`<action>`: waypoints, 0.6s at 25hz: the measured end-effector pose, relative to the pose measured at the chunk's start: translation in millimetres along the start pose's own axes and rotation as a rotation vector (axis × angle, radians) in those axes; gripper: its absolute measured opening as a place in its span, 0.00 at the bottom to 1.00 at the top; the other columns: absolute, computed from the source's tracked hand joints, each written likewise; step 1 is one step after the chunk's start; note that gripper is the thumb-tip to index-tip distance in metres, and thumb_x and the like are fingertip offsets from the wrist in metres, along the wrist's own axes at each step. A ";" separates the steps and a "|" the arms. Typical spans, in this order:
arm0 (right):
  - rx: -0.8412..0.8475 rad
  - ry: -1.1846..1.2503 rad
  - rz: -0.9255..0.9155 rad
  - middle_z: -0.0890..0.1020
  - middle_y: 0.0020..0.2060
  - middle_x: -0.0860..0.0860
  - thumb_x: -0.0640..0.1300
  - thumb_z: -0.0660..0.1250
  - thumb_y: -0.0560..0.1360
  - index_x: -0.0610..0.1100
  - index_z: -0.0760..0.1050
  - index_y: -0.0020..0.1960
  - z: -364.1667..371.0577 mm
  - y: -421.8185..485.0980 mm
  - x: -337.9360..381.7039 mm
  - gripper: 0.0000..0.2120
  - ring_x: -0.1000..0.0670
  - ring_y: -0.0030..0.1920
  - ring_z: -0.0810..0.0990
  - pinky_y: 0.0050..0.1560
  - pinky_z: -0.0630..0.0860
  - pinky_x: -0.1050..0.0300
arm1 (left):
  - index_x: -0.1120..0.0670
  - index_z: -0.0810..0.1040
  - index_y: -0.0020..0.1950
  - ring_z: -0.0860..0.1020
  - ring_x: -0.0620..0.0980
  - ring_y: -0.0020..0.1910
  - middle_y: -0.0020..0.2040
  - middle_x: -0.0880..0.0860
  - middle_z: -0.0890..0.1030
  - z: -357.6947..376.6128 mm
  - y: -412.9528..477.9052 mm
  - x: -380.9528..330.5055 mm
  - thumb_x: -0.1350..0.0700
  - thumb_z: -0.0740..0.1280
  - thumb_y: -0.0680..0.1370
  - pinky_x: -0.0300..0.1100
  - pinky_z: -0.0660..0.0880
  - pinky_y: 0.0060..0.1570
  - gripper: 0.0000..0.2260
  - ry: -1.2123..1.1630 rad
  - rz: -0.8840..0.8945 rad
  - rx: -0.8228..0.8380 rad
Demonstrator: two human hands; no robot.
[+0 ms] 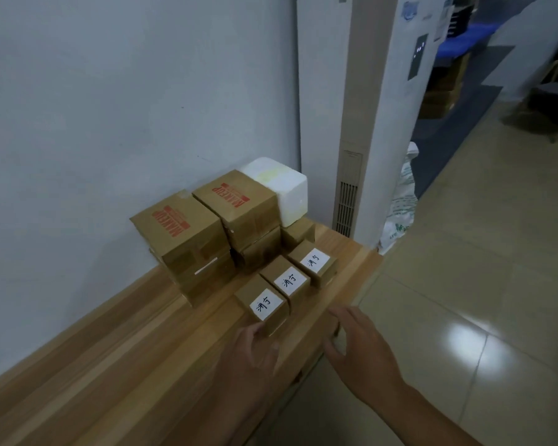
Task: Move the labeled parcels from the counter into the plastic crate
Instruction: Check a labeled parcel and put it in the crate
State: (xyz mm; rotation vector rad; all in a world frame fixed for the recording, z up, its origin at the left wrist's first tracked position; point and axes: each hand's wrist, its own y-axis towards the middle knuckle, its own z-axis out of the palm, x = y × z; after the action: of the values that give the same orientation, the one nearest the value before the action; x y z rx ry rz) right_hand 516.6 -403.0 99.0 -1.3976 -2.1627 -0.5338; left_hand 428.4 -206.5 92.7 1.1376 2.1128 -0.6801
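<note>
Three small brown parcels with white handwritten labels stand in a row on the wooden counter (110, 358): the nearest parcel (263, 305), the middle parcel (285, 281) and the far parcel (313, 262). My left hand (252, 352) touches the near face of the nearest parcel with fingers apart, not closed around it. My right hand (358, 342) hovers open just right of the row, over the counter's edge. No plastic crate is in view.
Larger brown "MAKEUP" boxes (181, 233) are stacked against the wall behind the parcels, with a white foam box (281, 185) at the far end. A tall white floor unit (368, 123) and a white sack (400, 207) stand beyond the counter. Tiled floor lies to the right.
</note>
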 end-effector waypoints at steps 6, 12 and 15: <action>0.101 -0.060 -0.066 0.73 0.65 0.57 0.51 0.68 0.78 0.52 0.71 0.72 -1.1 108.4 -42.9 0.22 0.56 0.63 0.73 0.62 0.72 0.61 | 0.40 0.70 0.70 0.71 0.39 0.63 0.66 0.39 0.72 44.2 93.6 -14.5 0.42 0.66 0.79 0.40 0.73 0.58 0.19 -0.018 -0.042 -0.083; 0.197 -0.136 -0.093 0.74 0.64 0.54 0.51 0.68 0.78 0.49 0.71 0.71 4.3 189.8 -85.5 0.23 0.53 0.62 0.73 0.59 0.70 0.60 | 0.44 0.71 0.70 0.72 0.39 0.59 0.63 0.43 0.75 88.8 158.7 -29.0 0.45 0.69 0.79 0.32 0.70 0.50 0.20 0.000 -0.091 -0.095; 0.275 -0.161 -0.153 0.73 0.66 0.53 0.54 0.70 0.76 0.50 0.68 0.74 16.9 231.6 -102.0 0.28 0.52 0.63 0.73 0.60 0.74 0.56 | 0.42 0.71 0.70 0.73 0.40 0.60 0.62 0.41 0.75 99.9 170.4 -41.1 0.42 0.66 0.79 0.41 0.74 0.57 0.20 0.023 -0.135 -0.110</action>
State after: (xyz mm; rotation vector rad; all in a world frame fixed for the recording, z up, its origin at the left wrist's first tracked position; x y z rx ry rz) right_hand 760.8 -375.3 35.9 -1.1673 -2.3783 -0.1717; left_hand 620.9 -213.3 32.7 0.9549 2.2325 -0.6065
